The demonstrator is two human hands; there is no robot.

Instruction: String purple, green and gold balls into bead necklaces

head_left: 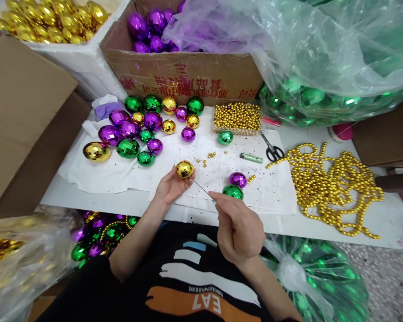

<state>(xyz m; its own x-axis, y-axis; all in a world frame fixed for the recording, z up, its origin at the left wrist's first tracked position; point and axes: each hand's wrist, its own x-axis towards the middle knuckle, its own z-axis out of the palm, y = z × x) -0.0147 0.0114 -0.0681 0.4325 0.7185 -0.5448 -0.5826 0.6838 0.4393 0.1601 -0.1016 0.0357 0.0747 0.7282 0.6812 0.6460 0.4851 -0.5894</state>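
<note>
Head view: the left hand is gripping a gold faceted ball over a white cloth. To the ball's lower right, the right hand is pinching a thin rod, whose far tip is pointing toward the ball; whether they are touching is too small to tell.

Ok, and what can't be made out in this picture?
Head view: near end of the thin metal rod, hidden by the right hand.
Head view: rod's far tip at gold ball, too small.
Head view: purple balls deeper down, hidden by cardboard box.
Head view: back of white foam box, cut by top edge.
</note>
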